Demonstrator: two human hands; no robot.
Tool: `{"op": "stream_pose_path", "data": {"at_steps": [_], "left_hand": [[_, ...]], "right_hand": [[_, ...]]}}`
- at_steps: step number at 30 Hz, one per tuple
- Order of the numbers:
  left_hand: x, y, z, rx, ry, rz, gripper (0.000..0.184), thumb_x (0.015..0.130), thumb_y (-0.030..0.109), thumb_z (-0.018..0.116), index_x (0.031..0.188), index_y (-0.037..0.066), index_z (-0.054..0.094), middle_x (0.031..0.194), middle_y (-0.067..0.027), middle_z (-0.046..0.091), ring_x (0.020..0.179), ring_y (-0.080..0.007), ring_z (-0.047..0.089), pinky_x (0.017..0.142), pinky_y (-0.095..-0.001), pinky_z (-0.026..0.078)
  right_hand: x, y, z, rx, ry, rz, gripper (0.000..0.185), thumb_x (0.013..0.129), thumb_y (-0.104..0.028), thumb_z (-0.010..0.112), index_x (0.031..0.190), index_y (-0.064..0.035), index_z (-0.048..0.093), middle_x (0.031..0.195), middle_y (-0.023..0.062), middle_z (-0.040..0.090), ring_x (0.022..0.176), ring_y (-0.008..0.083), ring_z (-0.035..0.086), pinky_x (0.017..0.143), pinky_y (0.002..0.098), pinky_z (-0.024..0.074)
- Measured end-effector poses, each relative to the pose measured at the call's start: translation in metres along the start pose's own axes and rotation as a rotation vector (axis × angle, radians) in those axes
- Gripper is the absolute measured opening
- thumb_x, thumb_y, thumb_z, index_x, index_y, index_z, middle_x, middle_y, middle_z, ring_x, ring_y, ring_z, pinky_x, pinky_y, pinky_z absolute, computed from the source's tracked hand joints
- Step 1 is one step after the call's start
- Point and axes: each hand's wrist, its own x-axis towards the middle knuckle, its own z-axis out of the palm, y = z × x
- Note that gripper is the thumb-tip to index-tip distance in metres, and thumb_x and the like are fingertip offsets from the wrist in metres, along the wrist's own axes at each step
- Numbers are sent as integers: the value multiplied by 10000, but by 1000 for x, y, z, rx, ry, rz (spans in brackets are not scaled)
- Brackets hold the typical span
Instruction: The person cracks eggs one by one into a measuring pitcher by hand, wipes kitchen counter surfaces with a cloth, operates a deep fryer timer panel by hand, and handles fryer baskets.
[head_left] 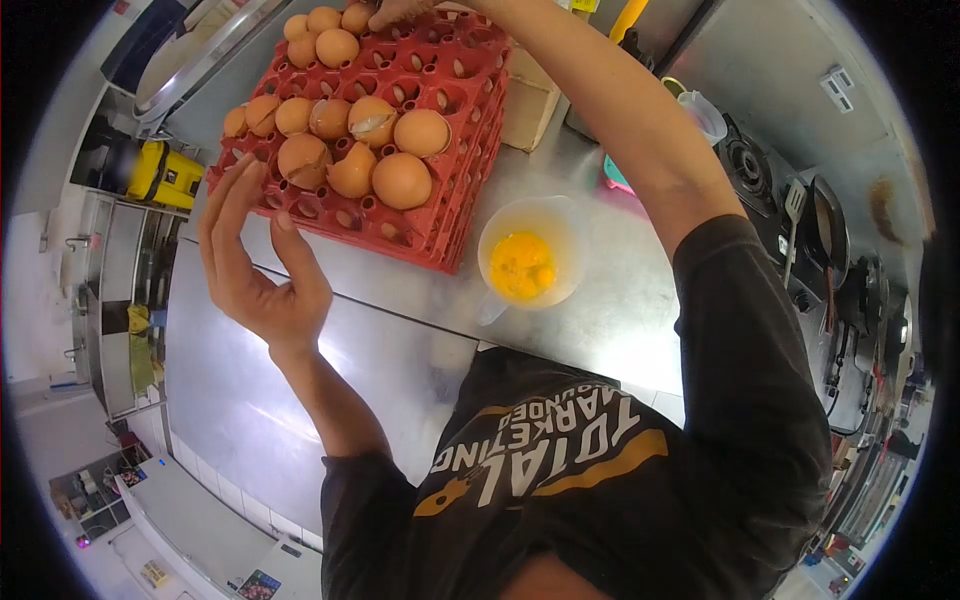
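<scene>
Eggs (330, 119) are sitting in the top of a red tray stack (455, 125), one group at the far left corner and another toward the near side, where several shells are showing cracks or broken edges. My left grip (250, 285) is hanging by the stack's near left corner, bare of anything: its fingers are pointing up and away from me, slightly curved, with the thumb standing wide of them. I cannot tell whether the fingertips are touching the tray. My left forearm is slanting forward from its dark sleeve (365, 490). My right arm (620, 95) is extending forward and leftward, over to the far eggs. My right grip (400, 10) is lying beside them, partly cut off by the view's top edge, so I cannot tell how closed it is. Near the stack, a clear jug (570, 230) is standing on the metal surface (620, 290), holding yellow yolks (522, 265).
</scene>
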Motion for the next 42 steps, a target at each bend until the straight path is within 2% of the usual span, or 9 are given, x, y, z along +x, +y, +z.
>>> {"op": "stream_pose_path", "data": {"at_steps": [4, 6, 8, 11, 13, 17, 21, 27, 42], "left_hand": [[-8, 19, -2, -37, 115, -16, 296, 948, -14, 646, 1233, -64, 705, 1212, -202, 740, 1173, -364, 697, 1012, -436, 562], [-19, 30, -5, -58, 173, -7, 288, 933, -16, 646, 1210, -67, 707, 1164, -202, 746, 1143, -363, 698, 977, -422, 572], [-39, 49, -11, -140, 118, 3, 284, 962, -26, 625, 1234, -92, 677, 1206, -227, 706, 1045, -305, 690, 848, -368, 576], [-76, 81, 2, -336, -53, -90, 194, 915, -4, 648, 1087, -56, 721, 1051, -205, 737, 928, -326, 701, 819, -405, 570], [-97, 96, 27, -449, -252, -114, 252, 854, 6, 698, 1104, -11, 722, 1072, -180, 730, 922, -340, 702, 814, -419, 569], [-142, 108, 69, -488, -598, -85, 316, 813, 39, 750, 1127, 20, 711, 1075, -140, 706, 1015, -339, 678, 912, -467, 522], [-163, 114, 80, -439, -723, -77, 308, 817, 58, 764, 1122, 28, 729, 1082, -128, 717, 1030, -339, 670, 955, -477, 485], [-169, 117, 83, -386, -718, -23, 283, 830, 77, 758, 1109, 39, 730, 1077, -107, 724, 1009, -310, 673, 935, -459, 458], [-162, 117, 82, -408, -717, -43, 297, 865, 82, 750, 1152, 17, 717, 1119, -160, 716, 1041, -355, 675, 967, -484, 483]], "right_hand": [[-23, -11, -3, 18, 252, 36, 514, 783, -280, 832, 1172, 44, 742, 979, 252, 778, 944, 396, 755, 862, 438, 602], [-57, -31, -8, 255, 562, 76, 467, 808, -286, 830, 1126, 43, 733, 932, 258, 764, 924, 379, 754, 848, 424, 599], [-112, -80, -16, 509, 574, 133, 461, 820, -329, 829, 1102, 29, 753, 957, 265, 767, 950, 380, 756, 858, 431, 601], [-207, -74, 2, 1173, 453, 284, 542, 979, -194, 720, 1468, -1, 590, 1362, 163, 698, 1160, 289, 719, 992, 404, 583], [-268, -119, 10, 1292, 458, 380, 549, 1011, -190, 716, 1501, 11, 570, 1324, 120, 702, 1148, 219, 709, 966, 360, 587], [-361, -156, 69, 1177, 459, 847, 581, 966, -128, 822, 1489, -12, 597, 1295, 106, 732, 1121, 211, 727, 953, 347, 611], [-398, -192, 110, 898, 560, 861, 554, 929, -98, 854, 1435, -2, 650, 1254, 121, 751, 1057, 212, 741, 899, 332, 614], [-403, -221, 129, 8, 761, 543, 460, 869, -79, 884, 1296, 3, 732, 1195, 187, 746, 1024, 313, 753, 878, 386, 618], [-410, -215, 162, 38, 695, 614, 479, 867, -70, 883, 1315, -10, 724, 1218, 176, 730, 1041, 308, 757, 863, 372, 646]]}}
